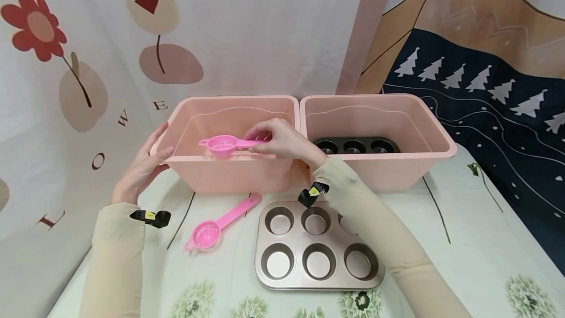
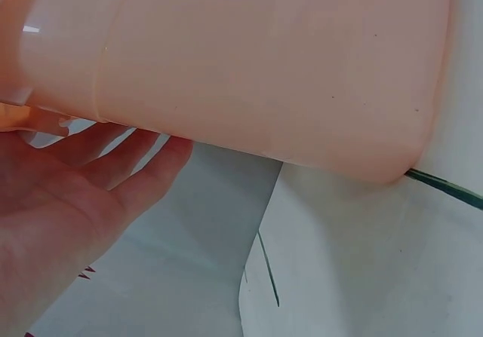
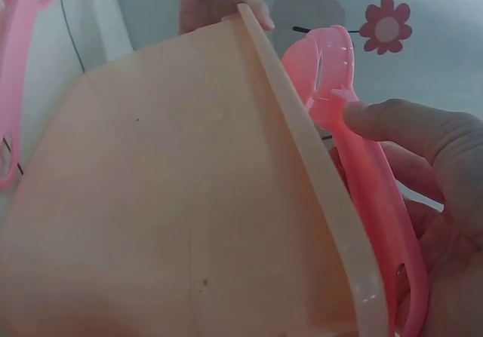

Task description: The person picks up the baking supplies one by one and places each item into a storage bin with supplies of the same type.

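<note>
My right hand (image 1: 282,136) pinches the handle of a pink egg separator (image 1: 222,145) between thumb and fingers. Its round cup points left, just above the front rim of the left pink tub (image 1: 234,175). In the right wrist view, the held egg separator (image 3: 370,179) lies along the inner side of that rim. At the tub's left front corner, my left hand (image 1: 143,166) holds the edge, thumb over the rim and fingers along the outside wall. Those fingers (image 2: 155,179) partly vanish behind the wall in the left wrist view.
A second pink egg separator (image 1: 207,234) lies on the table before the left tub. Beside it sits a metallic muffin tin (image 1: 297,254), partly covered by my right arm. The right pink tub (image 1: 379,173) contains a dark muffin tin (image 1: 363,140). Printed fabric hangs behind.
</note>
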Demonstrator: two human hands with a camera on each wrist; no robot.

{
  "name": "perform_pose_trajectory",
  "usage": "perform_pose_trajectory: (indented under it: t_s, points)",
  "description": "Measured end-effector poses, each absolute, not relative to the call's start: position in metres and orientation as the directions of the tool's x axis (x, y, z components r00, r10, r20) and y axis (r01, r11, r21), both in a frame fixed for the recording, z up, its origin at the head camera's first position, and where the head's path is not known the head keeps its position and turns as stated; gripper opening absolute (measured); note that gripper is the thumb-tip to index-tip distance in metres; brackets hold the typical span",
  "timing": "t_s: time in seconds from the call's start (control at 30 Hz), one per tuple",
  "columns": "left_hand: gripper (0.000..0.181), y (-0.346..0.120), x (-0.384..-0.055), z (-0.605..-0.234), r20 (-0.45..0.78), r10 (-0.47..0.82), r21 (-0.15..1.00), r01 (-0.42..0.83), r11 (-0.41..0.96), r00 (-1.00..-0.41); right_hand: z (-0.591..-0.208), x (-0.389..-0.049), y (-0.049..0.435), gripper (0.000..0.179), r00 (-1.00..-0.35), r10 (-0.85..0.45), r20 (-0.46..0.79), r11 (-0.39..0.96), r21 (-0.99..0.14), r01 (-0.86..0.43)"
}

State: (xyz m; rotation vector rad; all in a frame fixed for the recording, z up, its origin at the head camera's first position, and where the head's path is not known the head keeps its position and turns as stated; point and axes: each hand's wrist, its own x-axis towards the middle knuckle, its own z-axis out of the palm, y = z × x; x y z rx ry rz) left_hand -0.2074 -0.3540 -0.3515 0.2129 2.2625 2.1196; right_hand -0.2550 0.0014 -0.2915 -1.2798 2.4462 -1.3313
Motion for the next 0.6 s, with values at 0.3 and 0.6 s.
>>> perform_pose_trajectory:
  t_s: [0.3, 0.6]
  points:
    - [0.072, -0.352, -0.207, -0.352, 0.063, 0.152, 0.998, 0.066, 0.013, -0.986, -0.3, -0.259, -0.007, 0.025, -0.654, -0.675, 0.341, 0.283, -0.699, -0.657]
    - [0.069, -0.353, -0.206, -0.351, 0.064, 0.155, 0.998, 0.064, -0.001, -0.986, -0.309, -0.257, -0.012, 0.026, -0.668, -0.643, 0.375, 0.273, -0.703, -0.657]
